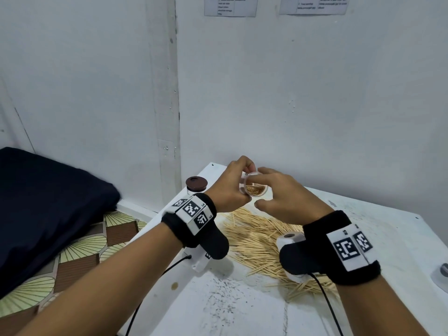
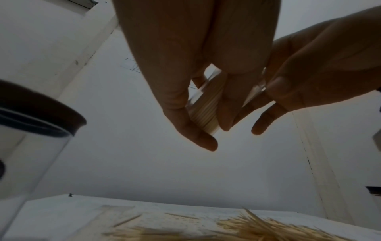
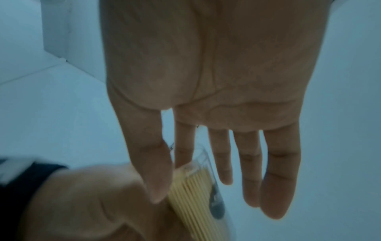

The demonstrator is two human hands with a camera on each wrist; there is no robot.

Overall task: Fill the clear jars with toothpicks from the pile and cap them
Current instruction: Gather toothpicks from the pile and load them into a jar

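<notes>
Above the white table (image 1: 363,238), the left hand (image 1: 228,190) grips a part-filled tilted jar (image 1: 255,187), the right hand (image 1: 288,197) hangs open-fingered beside it, so toothpicks could spill.

Wall sheets (image 1: 230,6): printed tables, text too blurred to read.
Left wristband tags (image 1: 192,209): black-and-white square code markers; tiny characters illegible.
Right wristband tags (image 1: 349,247): same kind of markers; small print illegible.

Both forearms reach forward, wrists in black bands. The left hand (image 1: 230,187) is raised, fingers curled around the clear jar (image 1: 255,187). The right hand (image 1: 288,197) meets it from the other side, fingers extended and barely bent, thumb alongside the glass.
</notes>
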